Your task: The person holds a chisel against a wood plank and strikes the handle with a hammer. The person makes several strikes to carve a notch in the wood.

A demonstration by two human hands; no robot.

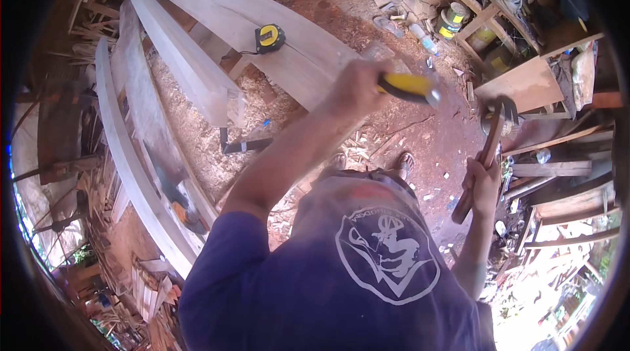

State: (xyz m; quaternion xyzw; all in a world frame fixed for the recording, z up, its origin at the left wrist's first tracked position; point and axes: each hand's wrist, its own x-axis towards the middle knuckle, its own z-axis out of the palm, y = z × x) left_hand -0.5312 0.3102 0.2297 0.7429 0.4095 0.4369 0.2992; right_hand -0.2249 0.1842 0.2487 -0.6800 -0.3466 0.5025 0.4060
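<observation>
My left hand (359, 86) is closed around a chisel with a yellow and black handle (408, 86). A shiny metal cap tips the handle on the right; its blade does not show, and the hand is slightly blurred. On the right, my right hand (483, 185) grips the wooden handle of a hammer (488, 144). The hammer's dark head is uppermost. Beyond my left hand lies a broad pale board (298, 42), with a yellow and black tape measure (269, 38) on it.
Long pale timbers (180, 45) and a curved plank (125, 134) stretch along the left. A dark angled bar (244, 146) lies near my left forearm. Paint cans (451, 21), a plastic bottle (422, 39) and wooden frames (489, 19) crowd the far right. Shavings cover the ground.
</observation>
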